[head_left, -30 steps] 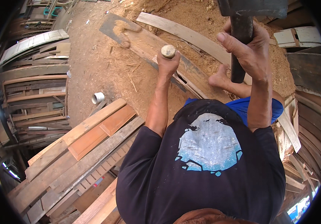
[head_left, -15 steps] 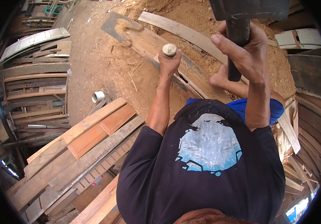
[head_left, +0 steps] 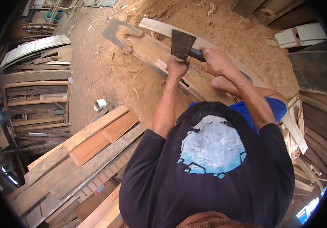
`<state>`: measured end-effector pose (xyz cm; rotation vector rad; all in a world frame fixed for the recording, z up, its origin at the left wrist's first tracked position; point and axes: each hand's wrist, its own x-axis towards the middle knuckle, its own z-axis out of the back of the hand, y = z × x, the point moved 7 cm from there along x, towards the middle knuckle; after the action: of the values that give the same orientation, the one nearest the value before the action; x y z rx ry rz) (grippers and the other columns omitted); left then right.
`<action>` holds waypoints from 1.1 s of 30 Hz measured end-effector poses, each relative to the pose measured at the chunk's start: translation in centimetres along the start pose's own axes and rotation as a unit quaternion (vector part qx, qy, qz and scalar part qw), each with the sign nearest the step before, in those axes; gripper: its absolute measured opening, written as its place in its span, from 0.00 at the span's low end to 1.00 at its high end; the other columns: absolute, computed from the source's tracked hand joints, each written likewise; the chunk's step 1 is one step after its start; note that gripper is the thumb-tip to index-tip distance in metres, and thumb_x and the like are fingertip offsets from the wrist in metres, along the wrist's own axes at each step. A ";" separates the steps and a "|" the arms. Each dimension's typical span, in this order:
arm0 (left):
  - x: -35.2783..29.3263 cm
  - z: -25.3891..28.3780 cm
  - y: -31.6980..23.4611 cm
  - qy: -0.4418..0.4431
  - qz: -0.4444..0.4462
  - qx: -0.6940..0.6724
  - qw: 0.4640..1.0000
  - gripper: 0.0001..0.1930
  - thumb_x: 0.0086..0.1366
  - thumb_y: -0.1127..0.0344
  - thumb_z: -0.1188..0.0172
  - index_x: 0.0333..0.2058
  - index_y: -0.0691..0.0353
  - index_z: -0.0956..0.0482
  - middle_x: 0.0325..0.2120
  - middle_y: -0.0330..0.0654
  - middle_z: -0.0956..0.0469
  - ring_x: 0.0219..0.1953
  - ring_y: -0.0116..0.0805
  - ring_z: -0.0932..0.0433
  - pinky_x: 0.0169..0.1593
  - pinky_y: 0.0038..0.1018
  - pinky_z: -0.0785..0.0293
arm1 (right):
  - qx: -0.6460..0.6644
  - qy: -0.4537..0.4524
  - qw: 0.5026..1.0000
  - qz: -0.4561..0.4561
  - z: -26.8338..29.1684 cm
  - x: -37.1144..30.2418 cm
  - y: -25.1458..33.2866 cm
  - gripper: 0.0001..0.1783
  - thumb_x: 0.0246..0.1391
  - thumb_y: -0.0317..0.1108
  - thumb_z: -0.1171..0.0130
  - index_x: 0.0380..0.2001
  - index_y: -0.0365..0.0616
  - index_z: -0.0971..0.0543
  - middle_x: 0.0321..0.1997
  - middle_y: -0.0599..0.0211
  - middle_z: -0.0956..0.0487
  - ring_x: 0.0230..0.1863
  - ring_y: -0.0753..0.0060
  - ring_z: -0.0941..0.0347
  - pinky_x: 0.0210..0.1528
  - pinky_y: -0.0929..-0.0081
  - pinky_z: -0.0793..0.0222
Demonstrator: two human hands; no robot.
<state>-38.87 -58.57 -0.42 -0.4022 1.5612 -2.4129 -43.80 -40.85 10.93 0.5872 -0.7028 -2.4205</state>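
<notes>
My left hand (head_left: 177, 68) is wrapped round the upright handle of a chisel, whose blade is hidden beneath the fist. Below it lies a narrow piece of wood (head_left: 196, 91) with a dark slot cut in it, on a wide plank (head_left: 154, 47) on the ground. Closed on a dark handle, my right hand (head_left: 217, 60) holds a mallet with a broad dark head (head_left: 182, 43). That head is down at the top of the chisel handle and seems to touch it. My bare foot (head_left: 224, 84) rests by the plank, close to the right hand.
Sawdust (head_left: 247, 41) covers the ground, and a long pale board (head_left: 161, 26) lies beyond the plank. Stacked boards (head_left: 91, 148) are at the lower left, near a white cup (head_left: 100, 104). More timber (head_left: 38, 79) lines the left side, with panels (head_left: 310, 70) at the right.
My right hand has swung the mallet down and to the left, from high at the upper right onto the chisel's end. The left hand stays almost in place.
</notes>
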 end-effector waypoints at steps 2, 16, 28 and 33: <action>-0.7 0.8 0.0 -0.033 0.013 0.018 0.999 0.11 0.51 0.72 0.32 0.34 0.64 0.21 0.27 0.43 0.18 0.32 0.32 0.18 0.37 0.29 0.23 | 0.044 -0.050 0.998 0.017 1.8 -0.4 -0.1 0.20 0.50 0.34 0.37 0.46 0.36 0.21 0.38 0.43 0.17 0.44 0.44 0.20 0.49 0.56 0.26; -3.7 2.9 -2.1 -0.052 0.001 -0.054 0.997 0.12 0.56 0.73 0.32 0.39 0.67 0.21 0.32 0.38 0.18 0.35 0.26 0.22 0.39 0.26 0.25 | -0.002 0.010 0.996 0.093 -1.4 -0.8 2.5 0.17 0.46 0.35 0.35 0.40 0.39 0.20 0.32 0.47 0.18 0.36 0.44 0.20 0.41 0.51 0.27; -2.5 3.0 2.5 -0.074 0.008 -0.075 0.994 0.07 0.57 0.73 0.32 0.28 0.64 0.23 0.23 0.33 0.22 0.27 0.22 0.25 0.33 0.24 0.27 | 0.379 -0.075 0.918 0.084 4.7 -4.0 5.1 0.16 0.53 0.30 0.31 0.44 0.35 0.21 0.31 0.76 0.23 0.32 0.83 0.29 0.36 0.78 0.31; -0.3 4.0 5.2 -0.123 0.106 -0.090 0.983 0.07 0.58 0.71 0.33 0.28 0.63 0.23 0.22 0.33 0.23 0.26 0.22 0.25 0.32 0.24 0.29 | 0.382 -0.101 0.915 0.076 7.4 -5.7 4.5 0.15 0.53 0.32 0.28 0.39 0.38 0.21 0.30 0.77 0.24 0.32 0.85 0.29 0.35 0.81 0.31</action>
<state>-36.96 -63.92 -3.67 -0.5182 1.6237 -1.9893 -41.74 -38.06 20.67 0.5383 -1.7456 -2.0169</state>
